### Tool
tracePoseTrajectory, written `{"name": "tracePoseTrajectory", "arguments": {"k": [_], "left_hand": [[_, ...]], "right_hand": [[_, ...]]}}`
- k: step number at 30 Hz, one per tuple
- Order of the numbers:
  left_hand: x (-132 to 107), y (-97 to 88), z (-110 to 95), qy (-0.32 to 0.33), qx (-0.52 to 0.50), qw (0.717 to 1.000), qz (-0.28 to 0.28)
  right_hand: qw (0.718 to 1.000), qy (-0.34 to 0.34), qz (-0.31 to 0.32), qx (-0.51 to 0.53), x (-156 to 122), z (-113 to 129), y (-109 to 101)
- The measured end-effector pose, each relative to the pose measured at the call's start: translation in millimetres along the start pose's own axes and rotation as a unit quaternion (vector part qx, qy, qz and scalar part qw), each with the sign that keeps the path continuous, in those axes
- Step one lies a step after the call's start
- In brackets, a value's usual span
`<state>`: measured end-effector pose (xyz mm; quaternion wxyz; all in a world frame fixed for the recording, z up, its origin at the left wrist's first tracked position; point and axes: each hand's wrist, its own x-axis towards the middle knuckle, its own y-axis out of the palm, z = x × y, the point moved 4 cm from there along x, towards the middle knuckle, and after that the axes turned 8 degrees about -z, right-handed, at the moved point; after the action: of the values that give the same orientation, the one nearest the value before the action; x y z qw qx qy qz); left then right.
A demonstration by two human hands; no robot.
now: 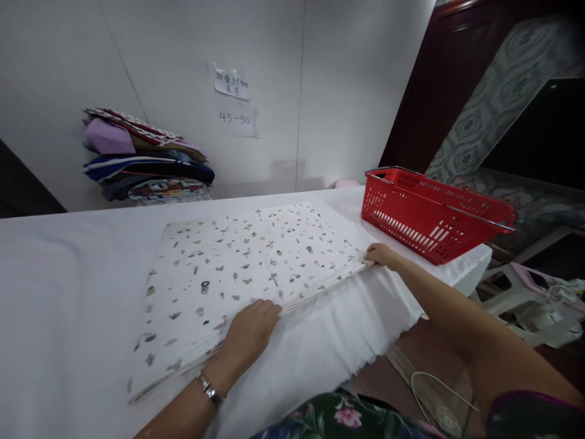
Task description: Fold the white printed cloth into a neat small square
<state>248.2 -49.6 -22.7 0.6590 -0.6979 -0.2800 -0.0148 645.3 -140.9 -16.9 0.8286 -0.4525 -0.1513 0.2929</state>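
Note:
A folded white cloth (247, 262) with a small print of plants and shapes lies flat in several layers on a white-covered table (59, 292). My left hand (253, 329), with a metal watch at the wrist, is closed over the middle of the cloth's near edge. At its near right corner, my right hand (381, 255) pinches the layers between thumb and fingers. The thumb of my left hand is hidden.
A red plastic basket (425, 213) stands at the table's right end. Folded fabrics (146, 161) are piled at the back left by the wall. Two paper notes (237, 119) hang there. A white stool (516, 305) stands right of the table.

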Motion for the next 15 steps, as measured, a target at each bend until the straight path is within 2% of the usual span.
{"name": "tracePoseTrajectory", "arguments": {"k": [3, 8, 11, 15], "left_hand": [[1, 4.3, -5, -0.009, 0.014, 0.999, 0.028], [0, 6.9, -8, -0.008, 0.038, 0.999, 0.034], [0, 7.3, -9, -0.005, 0.046, 0.998, 0.041], [1, 5.4, -10, -0.007, 0.039, 0.998, 0.045]], "right_hand": [[0.999, -0.017, -0.01, -0.049, -6, -7, 5], [0.986, -0.136, -0.051, -0.084, -23, 0, 2], [0.97, -0.233, -0.031, -0.066, -37, 17, 5], [0.918, -0.392, 0.046, 0.042, -56, 57, 28]]}}
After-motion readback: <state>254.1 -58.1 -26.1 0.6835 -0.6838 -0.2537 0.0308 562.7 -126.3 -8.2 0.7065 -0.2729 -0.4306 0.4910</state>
